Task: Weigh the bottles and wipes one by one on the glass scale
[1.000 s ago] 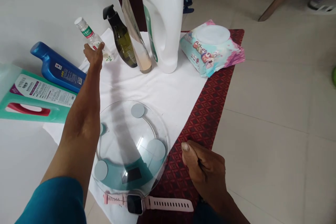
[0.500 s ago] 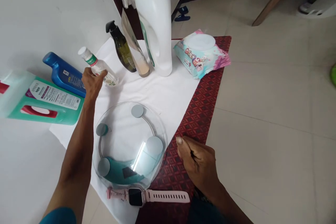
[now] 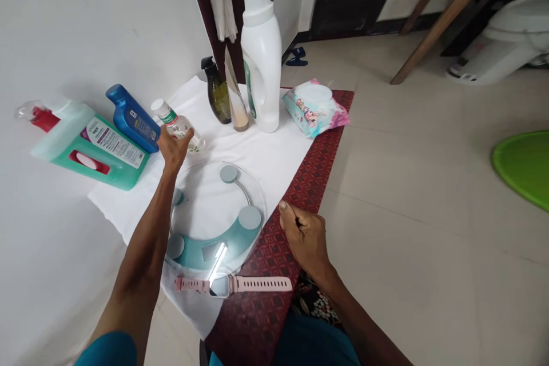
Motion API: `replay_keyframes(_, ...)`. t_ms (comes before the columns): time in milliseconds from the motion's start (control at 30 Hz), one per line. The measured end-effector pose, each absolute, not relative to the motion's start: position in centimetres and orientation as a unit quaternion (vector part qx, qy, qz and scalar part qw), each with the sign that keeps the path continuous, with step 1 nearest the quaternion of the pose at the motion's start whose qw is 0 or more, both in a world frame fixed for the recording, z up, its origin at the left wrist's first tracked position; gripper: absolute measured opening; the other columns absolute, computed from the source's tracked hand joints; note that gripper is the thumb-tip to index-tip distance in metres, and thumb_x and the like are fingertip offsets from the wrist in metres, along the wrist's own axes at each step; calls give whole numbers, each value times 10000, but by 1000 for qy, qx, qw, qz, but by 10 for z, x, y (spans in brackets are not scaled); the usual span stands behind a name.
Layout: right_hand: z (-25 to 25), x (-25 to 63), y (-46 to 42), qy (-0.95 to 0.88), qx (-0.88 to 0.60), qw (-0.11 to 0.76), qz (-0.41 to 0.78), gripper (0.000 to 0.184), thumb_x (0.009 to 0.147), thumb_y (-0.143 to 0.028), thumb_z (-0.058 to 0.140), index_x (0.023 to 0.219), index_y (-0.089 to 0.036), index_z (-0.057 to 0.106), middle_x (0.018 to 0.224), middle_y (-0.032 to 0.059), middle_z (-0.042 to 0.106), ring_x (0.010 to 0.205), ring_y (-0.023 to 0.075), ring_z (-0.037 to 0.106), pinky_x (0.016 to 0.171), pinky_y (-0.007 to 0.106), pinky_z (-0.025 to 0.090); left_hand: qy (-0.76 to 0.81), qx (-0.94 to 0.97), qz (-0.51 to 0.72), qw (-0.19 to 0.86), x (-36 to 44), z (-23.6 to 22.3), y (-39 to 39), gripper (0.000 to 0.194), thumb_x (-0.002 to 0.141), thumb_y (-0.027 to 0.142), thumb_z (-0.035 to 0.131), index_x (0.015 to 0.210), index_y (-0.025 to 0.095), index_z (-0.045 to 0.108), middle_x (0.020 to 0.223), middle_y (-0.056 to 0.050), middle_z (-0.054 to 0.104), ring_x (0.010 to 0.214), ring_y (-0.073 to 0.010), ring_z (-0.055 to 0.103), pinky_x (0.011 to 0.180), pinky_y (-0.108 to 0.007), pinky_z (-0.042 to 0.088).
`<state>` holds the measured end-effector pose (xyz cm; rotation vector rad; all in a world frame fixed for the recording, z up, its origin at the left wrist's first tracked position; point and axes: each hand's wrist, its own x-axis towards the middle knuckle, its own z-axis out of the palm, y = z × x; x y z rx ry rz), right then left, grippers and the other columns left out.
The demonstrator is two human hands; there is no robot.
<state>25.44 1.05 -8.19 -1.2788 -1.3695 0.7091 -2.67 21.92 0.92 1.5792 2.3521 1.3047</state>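
My left hand [image 3: 172, 147] reaches forward and is closed around a small clear bottle [image 3: 180, 128] with a white cap and green label, which is tilted over the white cloth [image 3: 274, 154]. Just below that hand lies a round glass bathroom scale [image 3: 217, 218] with teal pads. My right hand [image 3: 303, 235] rests curled in a loose fist on the red patterned mat [image 3: 326, 183], right of the scale, and nothing shows in it. A pink smartwatch [image 3: 234, 284] lies in front of the scale.
A blue bottle [image 3: 131, 118] and a green jug [image 3: 86, 143] lie at the left. A dark pump bottle [image 3: 218, 91], a slim pouch [image 3: 236, 97] and a tall white detergent bottle [image 3: 261, 57] stand at the back. A wipes pack [image 3: 315, 107] lies right of them. A green mat [image 3: 525, 166] is far right.
The view has pulled back and tilted up. My left hand closed on the small clear bottle and drew it toward the scale. My right hand stayed on the red mat.
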Motion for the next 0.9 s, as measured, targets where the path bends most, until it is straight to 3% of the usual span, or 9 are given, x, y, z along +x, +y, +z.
replay_keyframes(133,-83,254,10,-580,-537,537,294,604,1113,-542,456,593,-244,374,515,-38,399,483,114,382,504,298,284,709,549,443,13,-32,31,172,388,759,381,848,1039,205,644,1071,-78,766,1031,-294,730,1022,-440,587)
replay_keyframes(300,-82,253,8,-575,-538,538,299,633,1100,-601,453,582,-242,399,513,-29,431,488,118,408,523,300,304,690,609,388,50,-27,54,85,392,751,417,842,1054,208,709,1005,-39,767,962,-278,730,920,-419,619)
replay_keyframes(433,-80,253,6,-584,-533,533,301,653,1093,-638,447,576,-241,418,508,-23,449,488,121,424,533,305,308,700,609,364,81,-12,44,38,384,740,406,876,1026,214,707,942,-30,737,849,-247,711,791,-377,617)
replay_keyframes(533,-80,254,6,-587,-533,528,303,658,1090,-650,443,574,-243,420,507,-23,445,494,123,425,551,312,312,694,617,362,82,-4,30,26,437,740,406,901,1070,213,690,968,-30,730,868,-246,712,805,-379,615)
replay_keyframes(733,-82,253,5,-586,-536,525,307,664,1078,-673,435,568,-248,427,519,-11,481,506,130,441,575,322,326,668,637,372,97,1,20,26,631,746,554,917,1208,212,658,1129,-82,727,1061,-311,724,927,-460,617)
replay_keyframes(900,-79,255,3,-587,-519,527,329,627,1085,-610,460,573,-247,447,530,-13,492,512,126,450,581,318,340,661,612,412,138,-3,16,5,950,702,659,915,1486,286,529,1469,-146,621,1210,-349,709,975,-505,633)
